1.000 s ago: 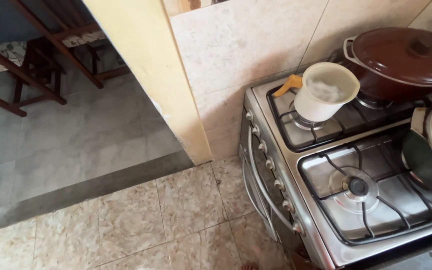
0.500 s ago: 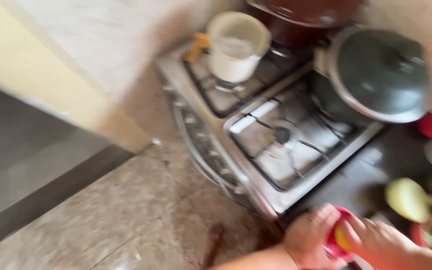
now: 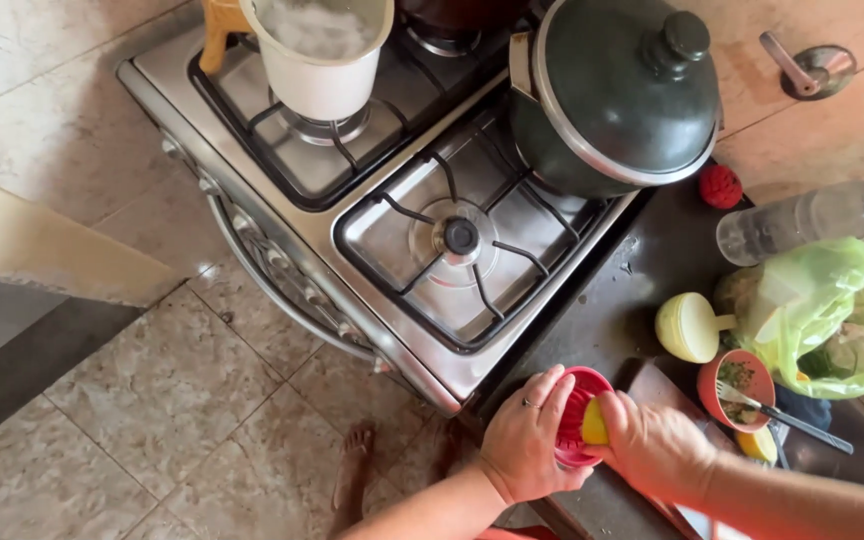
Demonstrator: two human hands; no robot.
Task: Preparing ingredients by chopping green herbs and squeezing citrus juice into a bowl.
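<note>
At the near edge of the dark table [image 3: 642,300], just beside the stove [image 3: 392,330] corner, the left hand [image 3: 524,440] wraps its grip around a red juicer [image 3: 577,420]. The right hand [image 3: 652,447] is clenched on a yellow citrus half [image 3: 595,424], pressed into the juicer. Bare table lies open between the juicer and the stove edge. To the right sit a green plastic bag [image 3: 822,310] and a clear bottle [image 3: 802,222] lying on its side.

A dark counter [image 3: 642,300] stands right of the stove [image 3: 432,260]. On it lie a red juicer [image 3: 574,425], a pale cup [image 3: 687,327], a small orange bowl [image 3: 735,385], a green bag [image 3: 822,310], a clear bottle [image 3: 802,222] and a red ball [image 3: 720,186] farther back.
</note>
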